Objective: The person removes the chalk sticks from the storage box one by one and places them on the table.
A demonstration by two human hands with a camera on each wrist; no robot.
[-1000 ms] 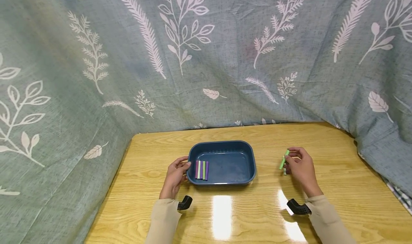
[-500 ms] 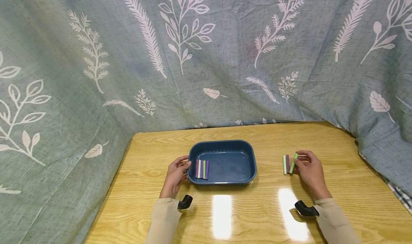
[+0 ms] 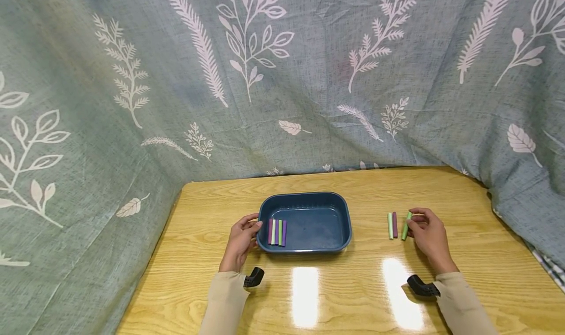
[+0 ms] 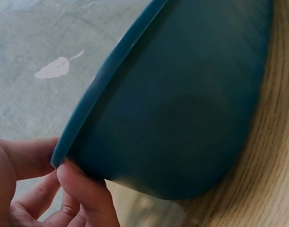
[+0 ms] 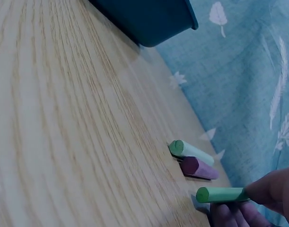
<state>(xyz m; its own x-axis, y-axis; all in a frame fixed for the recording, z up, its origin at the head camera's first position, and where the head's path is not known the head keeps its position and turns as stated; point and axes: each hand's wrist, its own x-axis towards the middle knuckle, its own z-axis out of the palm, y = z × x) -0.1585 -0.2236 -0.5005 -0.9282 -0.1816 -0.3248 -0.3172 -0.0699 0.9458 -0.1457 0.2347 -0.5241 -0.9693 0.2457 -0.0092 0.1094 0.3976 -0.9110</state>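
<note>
My left hand (image 3: pixel 240 239) holds the left end of a dark blue plastic bin (image 3: pixel 315 232). In the left wrist view the thumb and fingers pinch its rim (image 4: pixel 94 92). Several chalk sticks (image 3: pixel 277 233), purple, pale and green, lie side by side at the bin's left end. Off to the right, my right hand (image 3: pixel 427 233) pinches a green chalk stick (image 5: pixel 222 195) between thumb and fingers, close over the table. Left of it, a pale green chalk stick (image 3: pixel 390 226) and a purple chalk stick (image 3: pixel 395 225) lie alongside each other on the wood.
The wooden table (image 3: pixel 353 296) carries the bin near its middle, with bare wood between bin and loose chalk. A leaf-patterned curtain (image 3: pixel 282 80) hangs behind and along both sides. A black wrist mount (image 3: pixel 423 286) juts from each sleeve.
My right hand has moved right with the green chalk stick, away from the pale green and purple ones, which it largely covered before. The left hand and bin stay in place.
</note>
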